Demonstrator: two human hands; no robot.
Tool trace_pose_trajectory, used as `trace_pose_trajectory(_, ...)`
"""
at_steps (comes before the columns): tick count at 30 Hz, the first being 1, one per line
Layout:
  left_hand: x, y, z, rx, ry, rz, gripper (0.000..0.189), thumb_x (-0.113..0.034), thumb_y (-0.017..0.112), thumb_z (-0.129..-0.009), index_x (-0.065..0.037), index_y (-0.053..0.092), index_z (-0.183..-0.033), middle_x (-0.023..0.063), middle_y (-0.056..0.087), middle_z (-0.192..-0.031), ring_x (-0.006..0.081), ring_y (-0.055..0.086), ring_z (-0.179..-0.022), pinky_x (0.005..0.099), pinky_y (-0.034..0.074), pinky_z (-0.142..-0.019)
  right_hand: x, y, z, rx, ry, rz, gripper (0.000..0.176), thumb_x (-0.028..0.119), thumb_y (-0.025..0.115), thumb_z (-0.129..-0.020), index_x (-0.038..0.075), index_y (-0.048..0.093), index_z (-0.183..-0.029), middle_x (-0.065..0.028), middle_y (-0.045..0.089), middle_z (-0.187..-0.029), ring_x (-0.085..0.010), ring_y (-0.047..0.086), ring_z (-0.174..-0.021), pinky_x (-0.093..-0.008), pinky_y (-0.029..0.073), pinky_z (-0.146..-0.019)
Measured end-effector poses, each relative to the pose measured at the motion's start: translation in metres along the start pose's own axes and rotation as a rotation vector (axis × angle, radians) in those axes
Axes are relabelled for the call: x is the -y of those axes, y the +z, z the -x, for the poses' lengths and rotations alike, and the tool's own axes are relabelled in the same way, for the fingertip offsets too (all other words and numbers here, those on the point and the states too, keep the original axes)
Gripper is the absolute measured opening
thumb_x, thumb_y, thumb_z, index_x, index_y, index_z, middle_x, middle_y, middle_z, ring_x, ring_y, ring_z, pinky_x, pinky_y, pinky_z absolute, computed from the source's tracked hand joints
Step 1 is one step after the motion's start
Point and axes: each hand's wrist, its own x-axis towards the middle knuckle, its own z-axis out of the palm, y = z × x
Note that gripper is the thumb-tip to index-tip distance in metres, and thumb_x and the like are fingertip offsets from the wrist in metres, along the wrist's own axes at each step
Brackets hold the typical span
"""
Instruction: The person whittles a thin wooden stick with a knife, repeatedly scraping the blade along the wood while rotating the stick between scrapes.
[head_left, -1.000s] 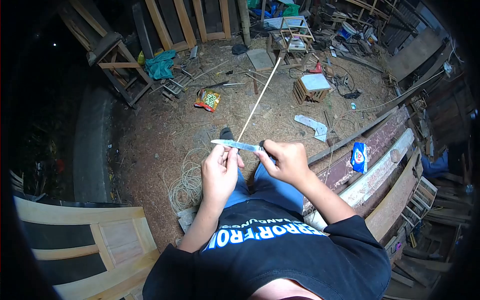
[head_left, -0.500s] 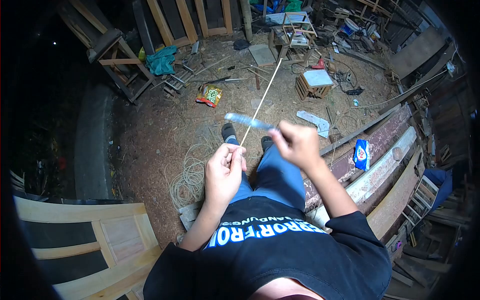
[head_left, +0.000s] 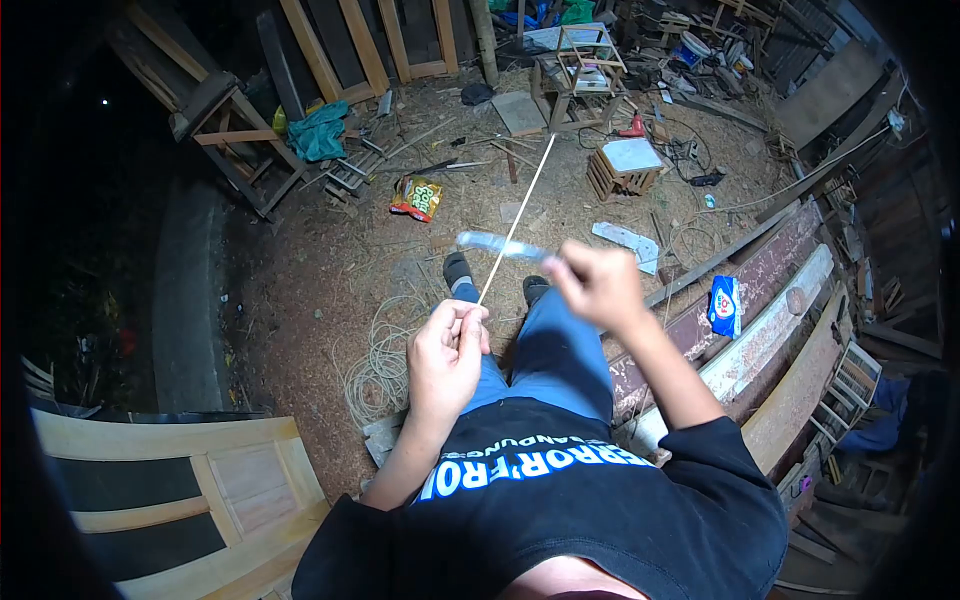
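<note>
Between the thumb and fingers of my left hand [head_left: 446,350] is the near end of a long thin pale stick [head_left: 527,203], which points away from me and up. My right hand [head_left: 600,285] is closed around the handle of a knife [head_left: 497,244]; the handle itself is mostly hidden in the fist. The knife's blade, a little smeared by motion, points left and crosses the stick a short way beyond my left fingers. Both hands are above my legs.
Coiled cord [head_left: 375,365] lies left of my legs, near a snack bag [head_left: 416,198]. A panelled wooden door [head_left: 250,480] leans at lower left. On boards [head_left: 745,355] at right sits a blue packet [head_left: 724,306]. A slatted crate [head_left: 624,168] and red power tool [head_left: 632,125] stand ahead.
The stick's far tip has dropped slightly toward me and left. My right hand and the knife have shifted only a little; both hands keep their holds.
</note>
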Motion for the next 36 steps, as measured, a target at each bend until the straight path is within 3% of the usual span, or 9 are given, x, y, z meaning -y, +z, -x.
trace_pose_trajectory(5,0.004,-0.003,0.004,0.023,0.022,-0.052,0.008,-0.001,0.058,-0.106,0.003,0.065,-0.103,0.0042,0.064,-0.071,0.0064,0.061,-0.063,0.0229,0.045,-0.056,0.025,-0.007,0.009,0.098,-0.260,-0.005,0.038,0.035,0.073,-0.097,0.011,0.060,-0.071,-0.0109,0.060,-0.056,-0.0306,0.064,-0.051,-0.0411,0.047,-0.047)
trace_pose_trajectory(9,0.002,-0.010,0.007,0.008,0.018,-0.098,0.007,0.001,0.058,-0.105,0.004,0.064,-0.102,0.0056,0.064,-0.070,0.0073,0.062,-0.063,0.0237,0.045,-0.055,-0.025,-0.009,-0.017,-0.044,0.138,-0.017,0.036,0.032,0.075,-0.094,0.010,0.059,-0.070,-0.0130,0.058,-0.059,-0.0301,0.060,-0.049,-0.0414,0.045,-0.049)
trace_pose_trajectory(12,0.004,-0.015,0.010,0.043,0.069,-0.152,0.008,0.001,0.058,-0.104,0.005,0.064,-0.101,0.0059,0.064,-0.070,0.0079,0.062,-0.063,0.0239,0.045,-0.055,0.017,-0.013,-0.001,0.111,-0.240,-0.047,0.035,0.027,0.073,-0.096,0.007,0.059,-0.071,-0.0145,0.058,-0.059,-0.0292,0.059,-0.048,-0.0395,0.045,-0.049)
trace_pose_trajectory(13,-0.002,-0.016,0.011,0.040,0.019,-0.145,0.008,0.001,0.058,-0.105,0.004,0.064,-0.101,0.0030,0.064,-0.072,0.0054,0.060,-0.065,0.0214,0.045,-0.059,-0.005,-0.004,-0.003,0.056,-0.230,-0.053,0.033,0.022,0.071,-0.097,0.006,0.059,-0.071,-0.0151,0.058,-0.059,-0.0276,0.058,-0.048,-0.0384,0.045,-0.049)
trace_pose_trajectory(14,-0.001,-0.018,0.012,0.038,0.017,-0.173,0.008,0.001,0.058,-0.105,0.004,0.064,-0.101,0.0028,0.063,-0.072,0.0055,0.060,-0.065,0.0217,0.045,-0.058,-0.035,0.011,-0.008,-0.051,-0.035,-0.175,0.037,0.038,0.071,-0.097,0.010,0.062,-0.074,-0.0126,0.062,-0.060,-0.0315,0.065,-0.052,-0.0417,0.048,-0.051)
trace_pose_trajectory(16,0.001,-0.021,0.012,0.029,0.015,-0.220,0.009,0.001,0.058,-0.105,0.004,0.064,-0.100,0.0024,0.063,-0.071,0.0057,0.060,-0.064,0.0221,0.045,-0.058,-0.051,-0.011,-0.026,0.057,0.191,0.056,0.036,0.037,0.071,-0.098,0.010,0.064,-0.075,-0.0123,0.063,-0.061,-0.0311,0.066,-0.053,-0.0414,0.049,-0.051)
trace_pose_trajectory(20,0.004,-0.022,0.012,0.036,0.013,-0.191,0.009,0.001,0.058,-0.105,0.004,0.064,-0.100,0.0021,0.062,-0.070,0.0062,0.060,-0.064,0.0230,0.045,-0.058,-0.015,-0.003,-0.005,0.147,-0.175,-0.037,0.034,0.040,0.071,-0.097,0.012,0.068,-0.077,-0.0131,0.062,-0.060,-0.0329,0.063,-0.052,-0.0420,0.049,-0.052)
trace_pose_trajectory(24,0.018,-0.025,0.013,0.050,-0.079,-0.193,0.009,-0.002,0.057,-0.106,0.003,0.064,-0.101,0.0022,0.063,-0.073,0.0070,0.060,-0.066,0.0236,0.045,-0.059,-0.072,0.005,-0.031,-0.069,0.254,-0.029,0.038,0.038,0.068,-0.101,0.007,0.067,-0.079,-0.0166,0.060,-0.060,-0.0338,0.061,-0.051,-0.0409,0.047,-0.052)
trace_pose_trajectory(36,0.009,-0.013,0.002,0.114,-0.135,0.141,0.016,-0.007,0.053,-0.110,0.003,0.064,-0.104,0.0025,0.061,-0.077,0.0086,0.061,-0.068,0.0241,0.048,-0.064,0.002,0.002,-0.012,-0.090,0.052,-0.098,0.040,0.034,0.072,-0.098,0.009,0.057,-0.071,-0.0124,0.058,-0.057,-0.0330,0.063,-0.052,-0.0427,0.046,-0.048)
